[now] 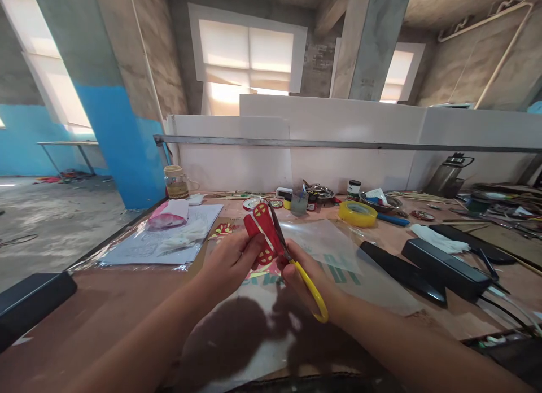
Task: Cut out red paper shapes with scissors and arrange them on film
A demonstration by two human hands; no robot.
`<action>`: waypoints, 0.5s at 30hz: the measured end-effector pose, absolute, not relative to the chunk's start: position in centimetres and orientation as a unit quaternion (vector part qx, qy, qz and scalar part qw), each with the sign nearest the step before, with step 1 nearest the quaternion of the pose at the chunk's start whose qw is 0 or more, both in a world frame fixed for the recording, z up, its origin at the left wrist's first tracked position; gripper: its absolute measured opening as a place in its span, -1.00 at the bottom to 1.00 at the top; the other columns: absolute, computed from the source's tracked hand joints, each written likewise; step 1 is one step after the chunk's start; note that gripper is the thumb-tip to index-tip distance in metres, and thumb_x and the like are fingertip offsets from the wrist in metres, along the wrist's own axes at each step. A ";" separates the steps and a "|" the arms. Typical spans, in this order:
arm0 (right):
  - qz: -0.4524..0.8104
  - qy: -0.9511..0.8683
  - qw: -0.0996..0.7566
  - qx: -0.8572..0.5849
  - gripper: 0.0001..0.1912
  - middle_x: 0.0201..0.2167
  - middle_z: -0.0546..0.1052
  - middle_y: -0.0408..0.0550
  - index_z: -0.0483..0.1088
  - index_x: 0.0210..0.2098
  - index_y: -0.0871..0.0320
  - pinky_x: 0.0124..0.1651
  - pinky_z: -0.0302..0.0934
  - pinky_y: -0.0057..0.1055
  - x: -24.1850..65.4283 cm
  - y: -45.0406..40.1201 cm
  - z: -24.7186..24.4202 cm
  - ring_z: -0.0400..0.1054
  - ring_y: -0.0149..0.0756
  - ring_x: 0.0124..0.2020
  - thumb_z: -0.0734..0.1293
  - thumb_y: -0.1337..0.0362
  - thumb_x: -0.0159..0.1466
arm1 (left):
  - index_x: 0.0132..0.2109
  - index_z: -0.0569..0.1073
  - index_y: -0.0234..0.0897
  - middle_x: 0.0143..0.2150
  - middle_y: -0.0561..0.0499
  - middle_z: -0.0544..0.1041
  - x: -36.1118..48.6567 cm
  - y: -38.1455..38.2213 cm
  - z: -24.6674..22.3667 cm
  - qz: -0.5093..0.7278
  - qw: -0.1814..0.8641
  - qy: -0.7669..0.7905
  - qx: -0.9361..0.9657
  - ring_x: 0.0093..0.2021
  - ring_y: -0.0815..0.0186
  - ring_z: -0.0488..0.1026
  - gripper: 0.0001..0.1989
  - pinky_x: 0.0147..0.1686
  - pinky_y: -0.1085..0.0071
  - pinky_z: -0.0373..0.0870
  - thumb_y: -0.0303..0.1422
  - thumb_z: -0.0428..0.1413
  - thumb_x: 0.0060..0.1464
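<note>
Mid-cut, above the table (127, 302).
Left hand (231, 263) fingers pinched the red patterned paper piece (260, 229); right hand (307, 280) fingers gripped yellow-handled scissors (296, 263) biting it. The blades sat close to the left fingertips, so a slip could nick them.

I see a red paper piece (260, 232) with pale stripes and round cross-marked motifs, and scissors (296, 263) with yellow handles and dark blades. The tape roll (358, 213) behind is yellow, the pen (392, 219) beside it blue. The table (105, 308) is reddish brown, the pillar (122, 144) grey above and bright blue below.
</note>
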State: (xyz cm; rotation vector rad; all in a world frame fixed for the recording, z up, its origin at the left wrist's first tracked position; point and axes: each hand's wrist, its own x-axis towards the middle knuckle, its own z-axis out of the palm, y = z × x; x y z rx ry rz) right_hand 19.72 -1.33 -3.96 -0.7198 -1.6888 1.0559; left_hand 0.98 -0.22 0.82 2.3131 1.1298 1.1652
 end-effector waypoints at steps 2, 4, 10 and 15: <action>0.451 -0.686 0.490 -0.294 -0.32 -0.37 0.28 -0.13 0.30 -0.17 0.11 -0.38 0.09 -0.41 19.6 -1.5 -3.6 0.07 -0.37 -0.42 0.26 -0.39 0.13 | -0.51 0.23 -0.23 -0.59 0.11 0.31 1.0 -0.2 0.7 0.406 0.169 0.401 0.804 -0.56 0.38 0.23 -0.55 -0.52 0.43 0.12 -0.15 -0.14 0.33; 0.465 -0.678 0.489 -0.292 -0.31 -0.41 0.24 -0.18 0.28 -0.19 0.12 -0.45 0.01 -0.45 19.5 -1.7 -3.3 0.01 -0.41 -0.47 0.28 -0.39 0.11 | -0.50 0.26 -0.23 -0.57 0.09 0.33 1.1 -0.1 0.6 0.405 0.179 0.405 0.800 -0.54 0.37 0.26 -0.55 -0.52 0.43 0.15 -0.12 -0.14 0.32; 0.444 -0.682 0.487 -0.317 -0.31 -0.48 0.18 -0.23 0.27 -0.24 0.12 -0.53 -0.06 -0.48 19.5 -1.8 -3.2 -0.04 -0.44 -0.52 0.27 -0.41 0.09 | -0.48 0.27 -0.23 -0.56 0.07 0.35 1.1 -0.2 0.6 0.405 0.184 0.416 0.793 -0.53 0.36 0.27 -0.55 -0.52 0.44 0.19 -0.09 -0.14 0.31; 0.447 -0.686 0.478 -0.319 -0.32 -0.48 0.18 -0.23 0.26 -0.26 0.11 -0.53 -0.05 -0.48 19.6 -1.7 -3.4 -0.02 -0.44 -0.52 0.27 -0.40 0.10 | -0.48 0.26 -0.23 -0.56 0.08 0.35 1.1 -0.2 0.6 0.406 0.192 0.419 0.789 -0.53 0.36 0.28 -0.56 -0.52 0.44 0.20 -0.10 -0.14 0.31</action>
